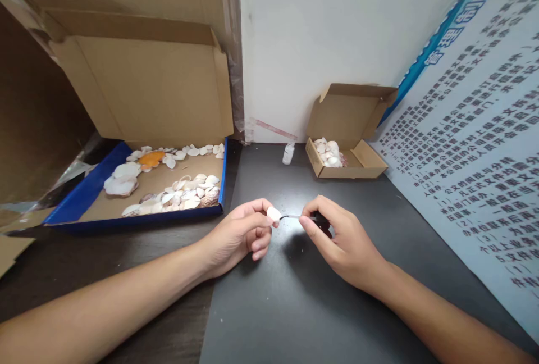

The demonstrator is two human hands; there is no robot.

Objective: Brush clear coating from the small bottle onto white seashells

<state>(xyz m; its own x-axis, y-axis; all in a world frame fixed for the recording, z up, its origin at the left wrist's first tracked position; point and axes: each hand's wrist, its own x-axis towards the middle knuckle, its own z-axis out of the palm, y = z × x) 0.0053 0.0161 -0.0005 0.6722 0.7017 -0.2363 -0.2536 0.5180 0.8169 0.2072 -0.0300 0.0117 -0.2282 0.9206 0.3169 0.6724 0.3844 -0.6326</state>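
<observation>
Protruding rightward from the left grip (246, 230), a white shell (274, 214).

I slant my left forearm (138, 298) and right forearm (442, 310) inward — left hand (246, 230) pinching, its lower fingers (260, 245) loosely curled, right hand (339, 236) gripping, knuckles bent — the two near but apart.

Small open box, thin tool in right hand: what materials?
Small open box: likely cardboard, matte; plain brown with fold lines. Tool shaft: perhaps metal, from its pale grey sheen; dark handle too hidden by the right hand to tell.
</observation>
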